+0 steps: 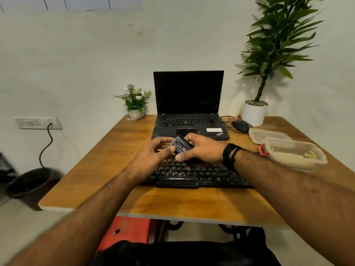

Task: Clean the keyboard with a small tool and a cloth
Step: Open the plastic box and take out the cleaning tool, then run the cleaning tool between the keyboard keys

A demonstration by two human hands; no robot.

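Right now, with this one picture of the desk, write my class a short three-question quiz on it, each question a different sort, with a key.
1. True or false: both hands hold the small dark case above the keyboard.
2. Which is on the table to the right of the laptop?
A. a mug
B. a mouse
C. a book
3. Fill in: the laptop's screen is ____.

Key
1. True: the left hand and the right hand both grip the case.
2. B
3. dark
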